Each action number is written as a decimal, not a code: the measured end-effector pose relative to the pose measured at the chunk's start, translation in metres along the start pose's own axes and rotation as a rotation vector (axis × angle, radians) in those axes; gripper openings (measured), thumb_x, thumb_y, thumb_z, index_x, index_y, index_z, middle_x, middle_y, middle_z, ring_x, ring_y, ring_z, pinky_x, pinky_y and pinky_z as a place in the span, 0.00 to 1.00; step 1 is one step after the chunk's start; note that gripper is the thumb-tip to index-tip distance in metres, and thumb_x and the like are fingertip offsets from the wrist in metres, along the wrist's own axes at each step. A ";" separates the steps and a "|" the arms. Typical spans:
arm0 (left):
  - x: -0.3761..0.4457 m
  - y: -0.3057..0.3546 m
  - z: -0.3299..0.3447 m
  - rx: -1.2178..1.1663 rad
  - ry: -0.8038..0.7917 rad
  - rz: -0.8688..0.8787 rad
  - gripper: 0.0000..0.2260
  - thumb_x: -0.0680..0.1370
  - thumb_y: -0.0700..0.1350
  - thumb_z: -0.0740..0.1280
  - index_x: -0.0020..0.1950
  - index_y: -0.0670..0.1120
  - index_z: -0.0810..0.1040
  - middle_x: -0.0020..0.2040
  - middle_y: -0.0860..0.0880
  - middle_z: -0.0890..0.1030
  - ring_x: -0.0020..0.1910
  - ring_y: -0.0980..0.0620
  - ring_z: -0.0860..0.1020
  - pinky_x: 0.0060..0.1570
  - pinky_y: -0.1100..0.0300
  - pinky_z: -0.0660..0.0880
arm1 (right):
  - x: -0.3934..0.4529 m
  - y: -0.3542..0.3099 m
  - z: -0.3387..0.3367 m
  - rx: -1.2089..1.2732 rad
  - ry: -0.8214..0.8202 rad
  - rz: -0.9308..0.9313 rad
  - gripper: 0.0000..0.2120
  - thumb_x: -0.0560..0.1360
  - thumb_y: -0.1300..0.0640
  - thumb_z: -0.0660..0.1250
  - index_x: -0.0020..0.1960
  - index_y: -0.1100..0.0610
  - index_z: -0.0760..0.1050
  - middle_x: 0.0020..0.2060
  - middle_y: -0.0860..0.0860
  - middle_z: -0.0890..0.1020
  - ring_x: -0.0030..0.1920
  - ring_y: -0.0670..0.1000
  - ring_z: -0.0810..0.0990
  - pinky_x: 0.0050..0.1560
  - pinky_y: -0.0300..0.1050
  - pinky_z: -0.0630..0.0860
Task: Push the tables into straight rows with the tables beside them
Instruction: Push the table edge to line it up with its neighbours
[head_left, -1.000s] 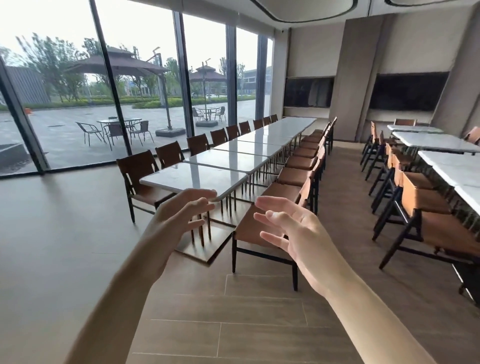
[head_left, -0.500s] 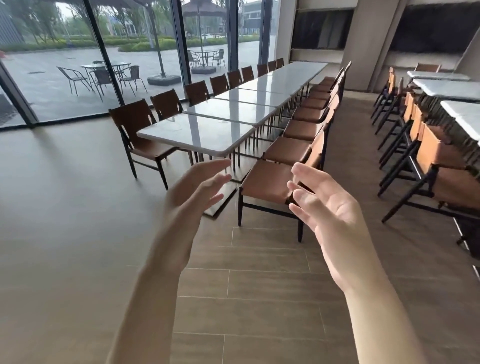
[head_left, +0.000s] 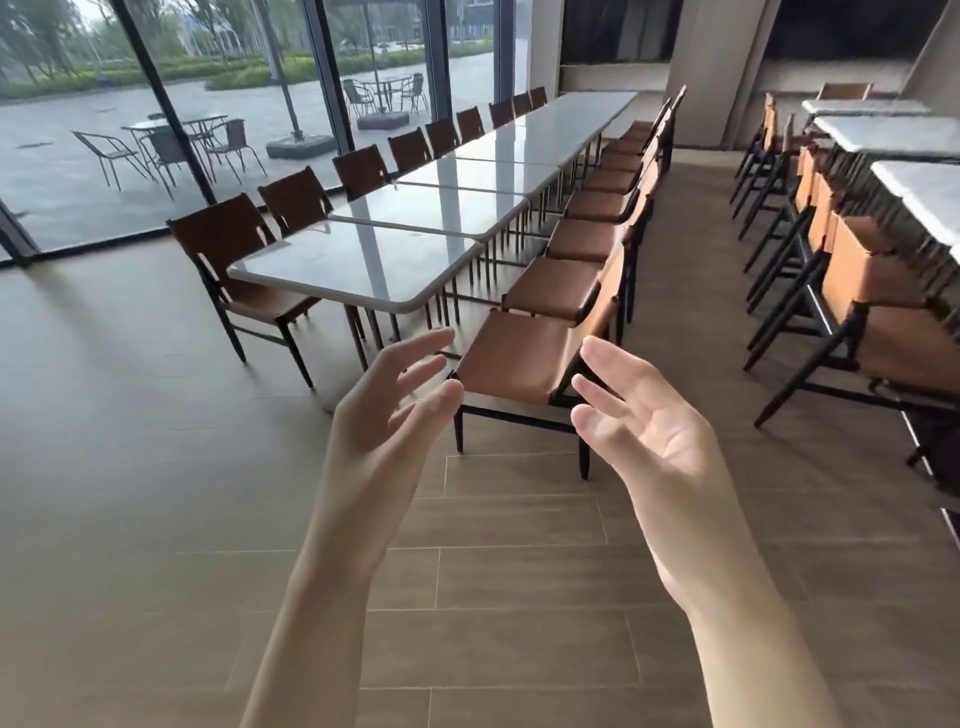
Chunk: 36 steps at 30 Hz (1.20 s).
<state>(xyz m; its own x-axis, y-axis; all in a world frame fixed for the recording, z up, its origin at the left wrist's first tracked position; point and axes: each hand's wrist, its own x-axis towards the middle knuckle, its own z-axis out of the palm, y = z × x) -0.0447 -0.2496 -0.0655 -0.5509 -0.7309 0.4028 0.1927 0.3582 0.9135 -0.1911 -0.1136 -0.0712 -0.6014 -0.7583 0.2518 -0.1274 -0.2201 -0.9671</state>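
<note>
Left hand (head_left: 387, 410) up, fingers spread, empty; nearest desk (head_left: 358, 262) ahead by the window-side row's near end, untouched (looks slightly skewed). Right hand (head_left: 649, 431) open too. Best plant both palms on its near edge, push evenly.

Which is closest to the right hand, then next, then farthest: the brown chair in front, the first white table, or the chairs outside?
From the right hand:
1. Brown chair, just ahead of the fingers.
2. First white table, farther ahead and left.
3. Outside chairs, behind the glass, far left.
</note>
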 end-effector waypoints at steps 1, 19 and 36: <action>0.008 -0.003 0.012 -0.004 -0.008 -0.003 0.15 0.77 0.47 0.68 0.63 0.54 0.80 0.62 0.56 0.83 0.66 0.57 0.78 0.59 0.68 0.74 | 0.007 0.001 -0.010 0.005 0.007 0.002 0.25 0.71 0.50 0.70 0.68 0.39 0.76 0.66 0.35 0.78 0.67 0.37 0.76 0.65 0.41 0.72; 0.145 -0.046 0.197 -0.074 -0.025 -0.089 0.13 0.78 0.50 0.65 0.60 0.51 0.83 0.60 0.53 0.84 0.63 0.51 0.80 0.68 0.43 0.74 | 0.144 0.013 -0.177 0.007 0.063 -0.005 0.19 0.74 0.50 0.66 0.65 0.45 0.79 0.61 0.36 0.82 0.64 0.39 0.79 0.71 0.53 0.73; 0.300 -0.134 0.217 -0.078 0.028 -0.148 0.10 0.80 0.48 0.64 0.58 0.49 0.84 0.58 0.50 0.85 0.59 0.52 0.83 0.65 0.48 0.75 | 0.326 0.061 -0.193 -0.059 0.002 0.033 0.16 0.74 0.51 0.65 0.60 0.44 0.82 0.55 0.39 0.85 0.63 0.41 0.80 0.70 0.54 0.73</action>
<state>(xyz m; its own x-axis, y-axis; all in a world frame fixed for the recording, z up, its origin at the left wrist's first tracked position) -0.4119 -0.3908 -0.0789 -0.5554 -0.7887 0.2635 0.1736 0.1999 0.9643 -0.5469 -0.2554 -0.0554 -0.6072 -0.7635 0.2201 -0.1543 -0.1584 -0.9752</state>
